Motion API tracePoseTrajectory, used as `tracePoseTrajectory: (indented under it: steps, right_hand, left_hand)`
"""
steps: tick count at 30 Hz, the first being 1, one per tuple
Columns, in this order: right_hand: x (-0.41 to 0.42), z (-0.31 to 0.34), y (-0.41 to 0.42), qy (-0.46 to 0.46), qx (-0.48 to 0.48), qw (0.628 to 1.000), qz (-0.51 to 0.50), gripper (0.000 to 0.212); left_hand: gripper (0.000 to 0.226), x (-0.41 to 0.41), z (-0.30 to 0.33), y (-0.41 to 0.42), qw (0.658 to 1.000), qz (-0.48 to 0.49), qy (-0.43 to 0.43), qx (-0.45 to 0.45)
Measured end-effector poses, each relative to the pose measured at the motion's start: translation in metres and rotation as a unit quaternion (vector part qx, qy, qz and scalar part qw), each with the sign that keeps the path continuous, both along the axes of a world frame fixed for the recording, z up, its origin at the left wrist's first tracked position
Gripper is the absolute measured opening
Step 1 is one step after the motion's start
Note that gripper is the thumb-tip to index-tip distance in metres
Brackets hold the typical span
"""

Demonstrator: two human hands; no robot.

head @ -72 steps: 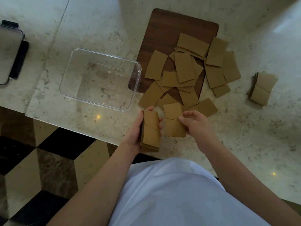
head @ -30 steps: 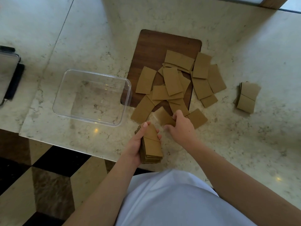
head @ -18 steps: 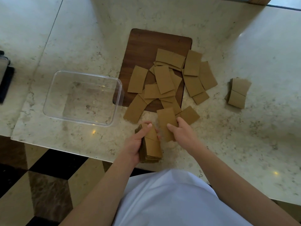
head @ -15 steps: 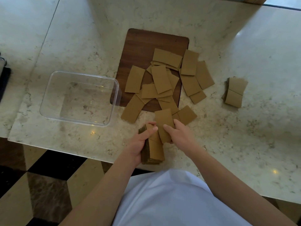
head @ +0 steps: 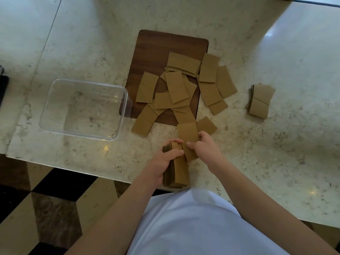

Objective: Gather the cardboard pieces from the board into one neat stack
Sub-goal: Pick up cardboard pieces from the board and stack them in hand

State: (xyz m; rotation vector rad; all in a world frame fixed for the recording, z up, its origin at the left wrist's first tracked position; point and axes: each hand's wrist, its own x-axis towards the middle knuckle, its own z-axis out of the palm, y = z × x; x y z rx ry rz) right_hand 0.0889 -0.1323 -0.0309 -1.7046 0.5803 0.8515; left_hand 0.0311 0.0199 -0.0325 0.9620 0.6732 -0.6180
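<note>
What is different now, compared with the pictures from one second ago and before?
The right hand took one cardboard piece from the loose pieces and drew it toward the stack in the left hand. The clear container, the board and the small pile stayed.

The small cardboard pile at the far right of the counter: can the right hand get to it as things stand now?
Probably not yet: the right hand is pinching a cardboard piece beside the left hand's stack. Once freed, bare counter leads to the small pile.
</note>
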Motion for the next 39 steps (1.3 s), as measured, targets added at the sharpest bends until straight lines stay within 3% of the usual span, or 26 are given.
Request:
tracePoseTrajectory:
  steps: [2, 6, 8, 11, 14, 16, 19, 24, 28, 34, 37, 39]
  right_hand:
    - [0.000, 0.001, -0.001, -0.010, -0.015, 1.000, -0.008, 0.013]
    - [-0.002, 0.001, -0.002, -0.016, -0.043, 0.999, -0.002, 0.026]
    - [-0.003, 0.001, -0.003, -0.003, -0.025, 1.000, -0.011, 0.022]
    - [-0.004, 0.003, -0.007, -0.017, -0.014, 0.996, -0.081, 0.019]
    - [-0.004, 0.004, -0.012, -0.031, -0.017, 0.980, -0.194, 0.034]
    - [-0.004, 0.005, -0.015, -0.023, 0.004, 0.973, -0.229, 0.029]
    - [-0.007, 0.010, -0.015, 0.001, 0.029, 0.973, -0.228, 0.004]
    - [-0.015, 0.017, -0.010, 0.120, 0.155, 0.951, -0.239, 0.019]
    - [-0.023, 0.017, -0.015, 0.160, 0.178, 0.952, -0.193, 0.015]
    - [-0.029, 0.023, -0.019, 0.142, 0.188, 0.961, -0.143, 0.051]
    - [-0.029, 0.025, -0.022, 0.116, 0.207, 0.959, -0.156, 0.061]
    - [-0.029, 0.027, -0.028, 0.107, 0.220, 0.963, -0.112, 0.062]
  left_hand:
    - [0.022, -0.002, 0.001, -0.005, 1.000, -0.007, 0.002, -0.016]
    - [0.021, -0.003, 0.000, -0.009, 1.000, -0.014, 0.013, -0.018]
    - [0.020, -0.002, 0.000, -0.009, 0.999, -0.006, 0.025, -0.019]
    - [0.021, 0.000, -0.001, -0.011, 0.998, 0.037, 0.044, -0.035]
    - [0.035, 0.003, -0.001, -0.013, 0.994, 0.080, 0.056, -0.049]
    - [0.041, 0.005, -0.001, -0.015, 0.993, 0.090, 0.053, -0.046]
    - [0.039, 0.010, -0.002, -0.017, 0.992, 0.114, 0.041, -0.040]
    - [0.025, 0.023, -0.003, -0.017, 0.989, 0.135, 0.028, -0.056]
    - [0.055, 0.034, 0.000, -0.015, 0.991, 0.135, 0.006, -0.010]
    - [0.062, 0.050, 0.006, -0.021, 0.994, 0.071, -0.080, 0.028]
    - [0.059, 0.058, 0.009, -0.031, 0.994, 0.030, -0.105, 0.024]
    - [0.054, 0.062, 0.008, -0.032, 0.993, 0.025, -0.112, 0.027]
